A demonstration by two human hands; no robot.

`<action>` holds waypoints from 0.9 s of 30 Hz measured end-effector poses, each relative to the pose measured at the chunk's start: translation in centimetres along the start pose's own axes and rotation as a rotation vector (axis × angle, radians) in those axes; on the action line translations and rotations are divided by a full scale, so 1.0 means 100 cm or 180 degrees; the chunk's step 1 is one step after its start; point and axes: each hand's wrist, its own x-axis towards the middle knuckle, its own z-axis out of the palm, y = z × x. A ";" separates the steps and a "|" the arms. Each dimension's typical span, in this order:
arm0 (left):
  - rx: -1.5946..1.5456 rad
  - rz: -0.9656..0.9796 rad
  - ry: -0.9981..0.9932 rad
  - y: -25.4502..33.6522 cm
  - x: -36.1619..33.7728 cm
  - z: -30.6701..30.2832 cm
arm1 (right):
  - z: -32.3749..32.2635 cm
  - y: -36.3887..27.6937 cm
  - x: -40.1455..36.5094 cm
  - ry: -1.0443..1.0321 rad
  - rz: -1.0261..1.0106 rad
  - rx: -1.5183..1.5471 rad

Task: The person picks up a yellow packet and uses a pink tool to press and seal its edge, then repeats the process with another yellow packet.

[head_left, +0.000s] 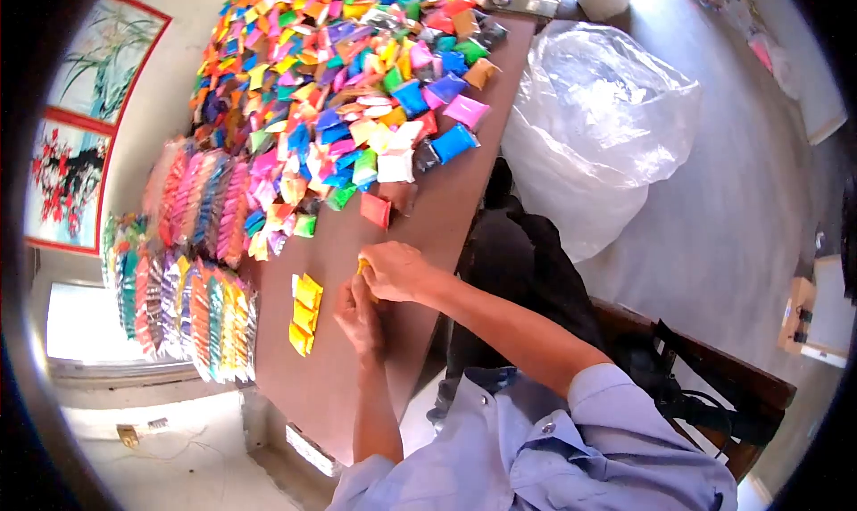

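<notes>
Item: small yellow packet (363, 265), just right of the yellow stack (305, 313) on the bench (344, 395), pinched in your right hand (397, 270), left hand (359, 319) curled against it, grip unclear; square its edges, then lay it flush on that stack.

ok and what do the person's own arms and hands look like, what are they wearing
The left hand and right hand are bare: no gloves, no watch or ring showing. Forearms are uncovered too. A pale blue collared shirt covers the upper arms; its right sleeve ends near the elbow in a hem, its left sleeve is short too.
</notes>
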 end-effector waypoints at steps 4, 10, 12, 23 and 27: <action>-0.0144 0.0028 -0.0177 0.010 -0.004 -0.003 | -0.008 -0.015 -0.009 -0.0083 0.0015 -0.0150; -0.0632 0.0149 -0.0279 0.001 0.000 -0.002 | -0.010 -0.022 -0.020 0.0269 -0.0303 -0.0366; -0.0668 0.0149 -0.0273 0.006 -0.002 -0.004 | -0.011 -0.022 -0.019 0.0180 -0.0320 -0.0401; -0.0491 -0.0073 -0.0328 0.009 -0.007 -0.012 | 0.006 -0.007 -0.010 0.0327 -0.0145 -0.0121; -0.0841 -0.0001 -0.0059 0.007 -0.004 -0.011 | 0.004 -0.015 -0.008 0.0317 0.0117 0.0107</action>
